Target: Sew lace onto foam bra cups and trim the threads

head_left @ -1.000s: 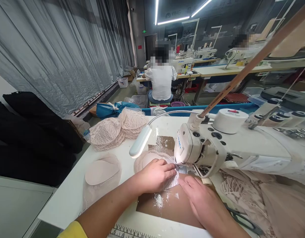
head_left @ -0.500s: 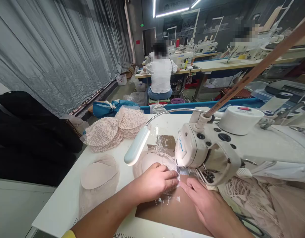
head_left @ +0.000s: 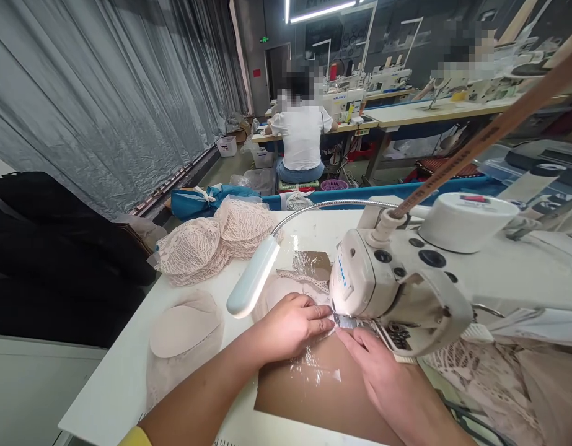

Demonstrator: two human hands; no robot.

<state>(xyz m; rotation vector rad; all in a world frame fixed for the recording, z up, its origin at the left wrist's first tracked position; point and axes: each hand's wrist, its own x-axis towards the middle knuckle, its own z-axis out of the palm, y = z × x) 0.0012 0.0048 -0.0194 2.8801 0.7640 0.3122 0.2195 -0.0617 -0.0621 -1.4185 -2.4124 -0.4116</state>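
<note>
Cloth cup [head_left: 279,293], mid-frame, beside the sewing machine [head_left: 362,282]: left hand [head_left: 288,328] lies upon it, right hand [head_left: 378,365] close by its edge; whether either pinches, I cannot tell. A slip could bring fingertips [head_left: 326,324] under the machine; uneven pulling might pucker the cup.

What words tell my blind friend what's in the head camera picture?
A left hand and right hand work on pale lace fabric at a white sewing machine, beside a shining lamp. Lace cups lie stacked on the table; beyond, a person sits at another machine.
</note>
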